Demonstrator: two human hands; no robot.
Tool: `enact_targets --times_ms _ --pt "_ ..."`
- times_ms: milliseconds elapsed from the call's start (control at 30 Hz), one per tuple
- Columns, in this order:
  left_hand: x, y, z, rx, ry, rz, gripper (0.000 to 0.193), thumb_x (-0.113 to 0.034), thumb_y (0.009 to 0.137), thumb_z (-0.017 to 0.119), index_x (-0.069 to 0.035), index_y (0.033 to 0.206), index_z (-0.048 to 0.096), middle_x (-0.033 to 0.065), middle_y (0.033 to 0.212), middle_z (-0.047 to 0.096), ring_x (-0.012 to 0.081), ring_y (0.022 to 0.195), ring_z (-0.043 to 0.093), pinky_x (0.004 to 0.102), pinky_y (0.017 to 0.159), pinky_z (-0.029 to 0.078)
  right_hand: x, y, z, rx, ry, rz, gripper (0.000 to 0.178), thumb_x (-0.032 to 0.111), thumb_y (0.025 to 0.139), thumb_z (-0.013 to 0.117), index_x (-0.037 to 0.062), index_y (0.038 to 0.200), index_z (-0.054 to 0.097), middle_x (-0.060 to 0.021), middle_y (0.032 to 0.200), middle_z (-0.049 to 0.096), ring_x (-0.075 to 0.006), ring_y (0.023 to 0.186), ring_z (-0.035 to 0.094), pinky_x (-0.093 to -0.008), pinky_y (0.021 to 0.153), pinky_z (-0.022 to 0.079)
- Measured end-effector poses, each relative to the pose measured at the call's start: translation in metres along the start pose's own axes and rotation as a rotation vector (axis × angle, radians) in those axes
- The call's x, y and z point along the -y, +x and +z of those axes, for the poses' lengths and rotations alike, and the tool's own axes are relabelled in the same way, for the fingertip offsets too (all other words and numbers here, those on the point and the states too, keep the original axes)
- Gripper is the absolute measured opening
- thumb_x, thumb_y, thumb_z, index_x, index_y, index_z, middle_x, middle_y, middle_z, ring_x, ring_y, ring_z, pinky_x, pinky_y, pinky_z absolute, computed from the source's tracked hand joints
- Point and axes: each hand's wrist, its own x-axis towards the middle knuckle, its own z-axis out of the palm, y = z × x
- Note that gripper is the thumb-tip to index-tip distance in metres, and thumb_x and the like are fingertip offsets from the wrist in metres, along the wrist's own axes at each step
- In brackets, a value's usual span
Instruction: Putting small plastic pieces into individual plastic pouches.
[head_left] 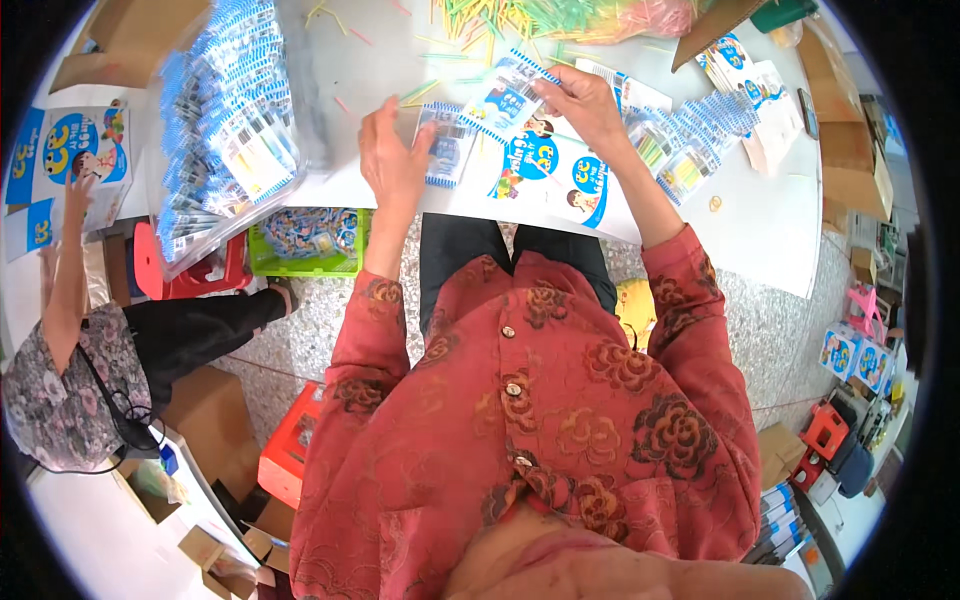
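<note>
A small blue-and-white packet (508, 98) with a clear window is pinched at its upper right corner by my right hand (585, 105). Beneath it lies a flat printed carton (545, 165) in white and blue. My left hand (393, 150) is raised with fingers apart, its thumb close to the edge of a second packet (449, 150) on the table; whether they touch I cannot tell. To the right, a fanned row of similar packets (690, 150) overlaps, some showing green and yellow sticks inside. A clear plastic tub (312, 150) on the left holds many stacked packets.
Loose coloured sticks (470, 30) and a bag of them (610, 18) lie at the table's far side. Below the tub stand a green crate (310, 265) and a red stool (150, 265). A co-worker (75, 370) sits at left, one hand near a printed carton (85, 160).
</note>
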Motion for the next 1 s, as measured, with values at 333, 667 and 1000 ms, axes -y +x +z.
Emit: enact_targets --times_ms 333,667,1000 --pt "-0.039 -0.006 -0.027 0.505 -0.858 -0.454 0.02 -0.015 0.084 0.064 0.004 0.091 0.066 -0.0015 0.073 0.062 0.0012 0.064 0.049 0.0172 0.056 0.04 0.041 -0.01 0.025 0.214 0.017 -0.008 0.018 0.018 0.087 0.06 0.0003 0.085 0.062 0.0027 0.063 0.052 -0.0028 0.058 0.044 -0.0206 0.052 0.038" --pt "-0.051 -0.019 -0.031 0.455 -0.816 -0.427 0.014 -0.012 0.082 0.066 0.002 0.082 0.067 -0.0052 0.063 0.056 0.0001 0.057 0.042 0.0182 0.049 0.033 0.076 -0.013 0.013 0.309 -0.063 -0.007 0.022 0.021 0.085 0.061 -0.0004 0.079 0.058 -0.002 0.056 0.044 -0.0064 0.055 0.039 -0.0257 0.048 0.034" --pt "-0.066 -0.021 -0.044 0.416 -0.92 -0.482 0.01 -0.003 0.075 0.071 -0.002 0.07 0.063 -0.0063 0.061 0.054 0.0002 0.056 0.04 0.0181 0.048 0.031 0.093 -0.024 0.011 0.324 -0.036 -0.045 0.019 0.014 0.077 0.063 0.0012 0.091 0.06 -0.0104 0.065 0.056 -0.0162 0.056 0.052 -0.0302 0.054 0.042"
